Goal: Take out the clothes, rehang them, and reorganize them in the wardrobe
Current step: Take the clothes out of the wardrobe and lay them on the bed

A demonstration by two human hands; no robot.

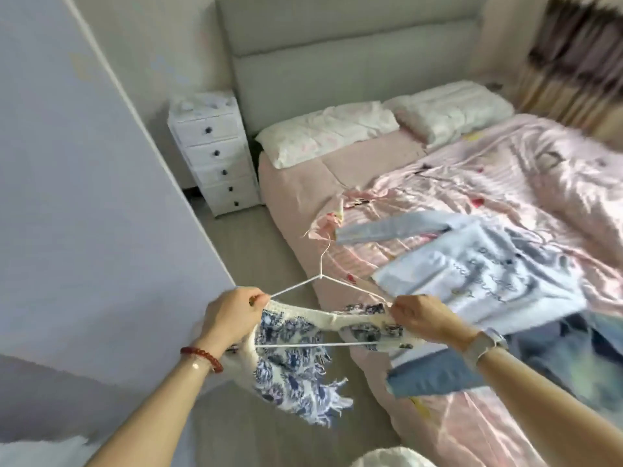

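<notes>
A white wire hanger (322,277) hangs in the air between my hands, hook pointing away towards the bed. A blue-and-white patterned garment with fringe (293,358) is draped over it and trails down to the left. My left hand (232,313) grips the garment's cream edge at the hanger's left end. My right hand (419,315) pinches the garment at the hanger's right end. On the bed lie a light-blue printed top (472,267) and denim pieces (435,375).
The bed with a pink cover (505,183) fills the right side, two pillows (327,133) at its head. A white drawer unit (215,153) stands by the headboard. A pale wardrobe panel (84,197) stands on the left. Bare floor lies between the panel and the bed.
</notes>
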